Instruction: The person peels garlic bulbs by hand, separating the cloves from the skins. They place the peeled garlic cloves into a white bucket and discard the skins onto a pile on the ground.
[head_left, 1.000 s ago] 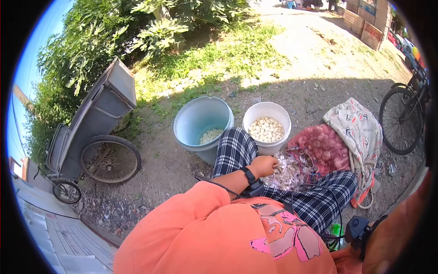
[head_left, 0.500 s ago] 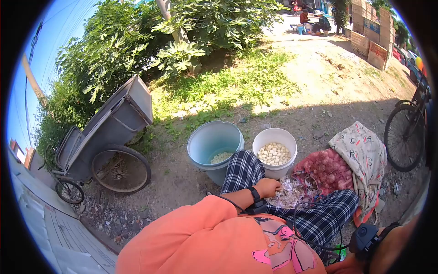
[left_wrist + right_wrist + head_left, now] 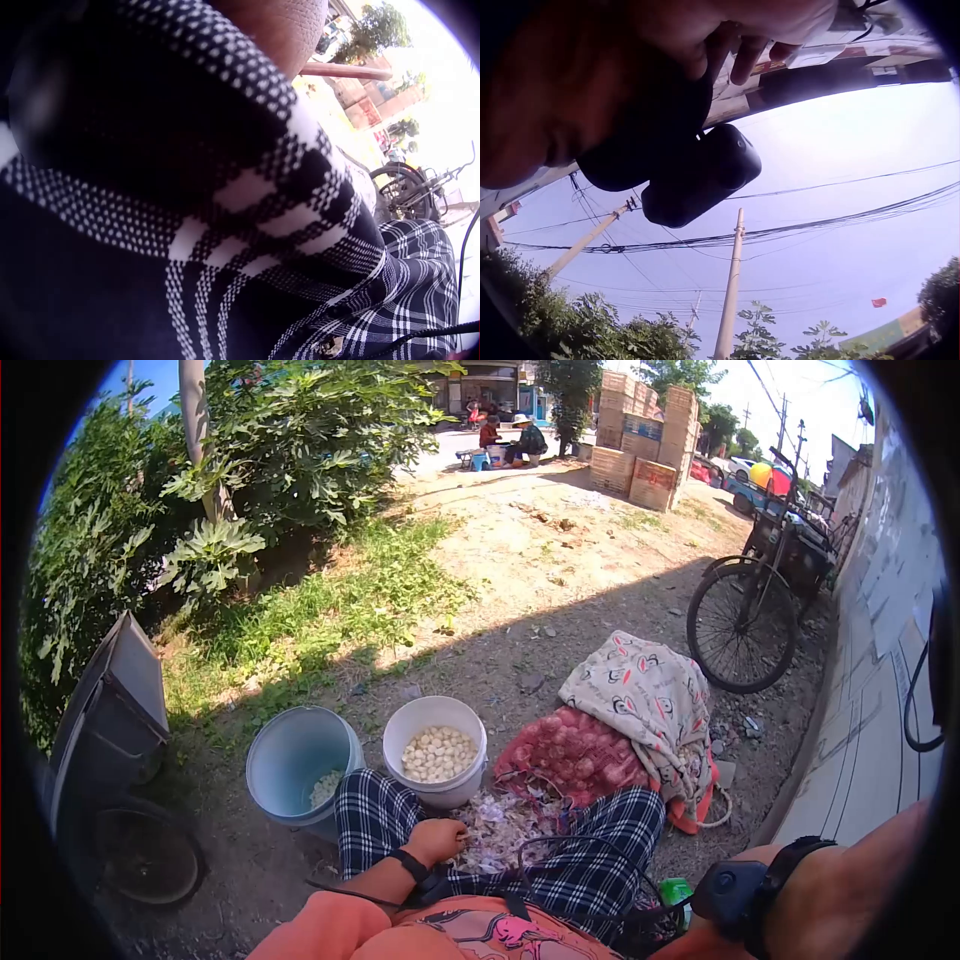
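Observation:
My left hand (image 3: 437, 842) rests low over my lap, its fingers curled around a thin brown stick-like handle (image 3: 345, 71) that juts out in the left wrist view. Beside its fingertips lies a heap of garlic skins (image 3: 500, 830) between my plaid-covered legs. My right arm is raised at the right edge of the head view. In the right wrist view my right hand (image 3: 735, 19) is up by my head, its fingers bent down above a dark camera (image 3: 705, 176); what it touches is hidden in shadow. Peeled garlic cloves (image 3: 438, 754) lie in the white bucket (image 3: 474, 785).
The blue bucket (image 3: 262, 780) holds some cloves at its bottom. A red mesh bag of garlic bulbs (image 3: 575, 755) lies at right under a printed sack (image 3: 640, 695). A cart (image 3: 115, 690) stands left, a bicycle (image 3: 742, 625) right. Black cables (image 3: 545, 842) cross my lap.
The head view has swung right and up, so buckets and cart sit further left and the wall shows. My left hand stays by the skins; my right arm stays raised.

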Tool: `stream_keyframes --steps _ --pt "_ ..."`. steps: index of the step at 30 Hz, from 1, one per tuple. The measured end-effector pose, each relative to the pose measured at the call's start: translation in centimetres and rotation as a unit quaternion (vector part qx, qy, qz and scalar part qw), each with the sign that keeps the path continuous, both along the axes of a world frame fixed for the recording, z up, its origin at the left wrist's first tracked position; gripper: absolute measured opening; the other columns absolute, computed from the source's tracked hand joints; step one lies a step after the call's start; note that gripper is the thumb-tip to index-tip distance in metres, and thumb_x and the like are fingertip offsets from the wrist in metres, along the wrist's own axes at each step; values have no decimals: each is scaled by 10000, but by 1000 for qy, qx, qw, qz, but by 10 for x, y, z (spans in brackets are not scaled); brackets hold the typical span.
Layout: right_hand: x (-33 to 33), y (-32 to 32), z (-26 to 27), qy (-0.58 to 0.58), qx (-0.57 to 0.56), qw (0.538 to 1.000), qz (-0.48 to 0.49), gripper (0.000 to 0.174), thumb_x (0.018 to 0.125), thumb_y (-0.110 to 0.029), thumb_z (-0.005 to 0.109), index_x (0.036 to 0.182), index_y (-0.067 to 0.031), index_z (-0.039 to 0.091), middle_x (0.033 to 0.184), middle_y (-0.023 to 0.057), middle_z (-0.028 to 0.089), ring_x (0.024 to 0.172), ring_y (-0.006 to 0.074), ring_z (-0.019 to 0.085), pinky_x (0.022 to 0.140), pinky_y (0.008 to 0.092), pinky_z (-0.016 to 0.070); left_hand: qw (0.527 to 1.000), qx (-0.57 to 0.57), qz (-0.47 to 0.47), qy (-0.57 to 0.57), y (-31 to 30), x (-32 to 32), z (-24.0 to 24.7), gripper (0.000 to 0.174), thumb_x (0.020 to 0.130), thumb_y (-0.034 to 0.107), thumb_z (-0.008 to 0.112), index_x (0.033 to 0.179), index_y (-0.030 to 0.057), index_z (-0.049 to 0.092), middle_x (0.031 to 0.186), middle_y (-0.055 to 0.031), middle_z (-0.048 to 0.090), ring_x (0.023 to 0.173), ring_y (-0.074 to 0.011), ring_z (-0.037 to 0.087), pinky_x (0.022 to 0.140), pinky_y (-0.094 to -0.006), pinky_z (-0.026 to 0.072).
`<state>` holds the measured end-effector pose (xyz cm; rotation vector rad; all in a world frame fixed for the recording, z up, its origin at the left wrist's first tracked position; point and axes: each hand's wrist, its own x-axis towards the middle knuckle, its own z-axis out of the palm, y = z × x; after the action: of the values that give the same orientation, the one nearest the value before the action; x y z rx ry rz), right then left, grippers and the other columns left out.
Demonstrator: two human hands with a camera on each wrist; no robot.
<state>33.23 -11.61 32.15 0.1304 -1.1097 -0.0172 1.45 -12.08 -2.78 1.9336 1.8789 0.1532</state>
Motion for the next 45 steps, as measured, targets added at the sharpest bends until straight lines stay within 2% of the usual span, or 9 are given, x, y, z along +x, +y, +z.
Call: stream_keyframes --steps 4,15,17,18,19,23,26,29,45 --pt "56 -8 -39 39 56 996 -61 754 742 -329 599 1301 -170 120 1375 27 94 1251 261 110 999 399 141 999 -39 -8 0 6 0 1 187 699 267 526 802 126 592 776 -101 599 742 -286 572 644 -383 456" --pt "-76 7 44 -21 39 991 -125 837 736 -313 613 1339 -205 43 1406 -13 31 1289 253 44 1027 410 97 996 6 17 -92 12 0 -3 193 663 199 528 817 103 594 795 -139 593 757 -318 563 659 -415 444" --pt "-43 23 -11 -144 27 989 -24 546 782 -318 518 1235 -86 319 1181 161 391 1109 332 352 921 432 264 979 61 34 -193 13 -1 -21 224 635 187 582 813 51 571 717 -125 583 694 -261 576 626 -368 450" --pt "-72 21 -14 -141 -70 982 -102 349 760 -239 563 1080 -160 450 895 82 516 826 245 515 718 357 405 978 64 34 -197 15 -3 -32 224 635 187 582 813 51 571 717 -125 583 694 -261 576 626 -368 450" --pt "-63 37 -39 -328 -59 943 5 483 759 -220 532 1176 -63 346 1063 129 447 951 272 439 837 413 333 960 61 44 -271 16 -5 -39 255 624 156 612 837 32 546 694 -100 564 662 -209 561 609 -329 448" --pt "-114 94 -155 -490 -390 774 92 268 699 -54 575 955 6 523 883 142 553 779 244 552 707 312 437 873 50 148 -462 11 6 -1 392 590 64 677 916 5 468 706 -43 505 650 -94 495 577 -234 426" --pt "-126 110 -274 -562 -561 575 194 269 751 -161 575 949 12 522 855 153 565 778 261 554 700 319 429 862 82 151 -477 14 10 3 412 603 52 675 940 9 441 779 -63 509 687 -89 498 568 -224 426" --pt "-127 101 -321 -699 -491 494 163 332 795 -287 523 929 17 528 839 184 570 772 299 555 698 356 419 913 156 97 -365 18 20 11 371 594 113 668 877 15 449 788 -113 487 728 -197 496 622 -299 404" --pt "-121 103 -313 -709 -456 504 189 425 789 -428 463 889 -36 592 833 196 584 798 343 556 688 388 427 918 184 41 -349 28 46 9 378 584 118 647 913 18 490 854 -106 512 819 -210 509 728 -306 411"
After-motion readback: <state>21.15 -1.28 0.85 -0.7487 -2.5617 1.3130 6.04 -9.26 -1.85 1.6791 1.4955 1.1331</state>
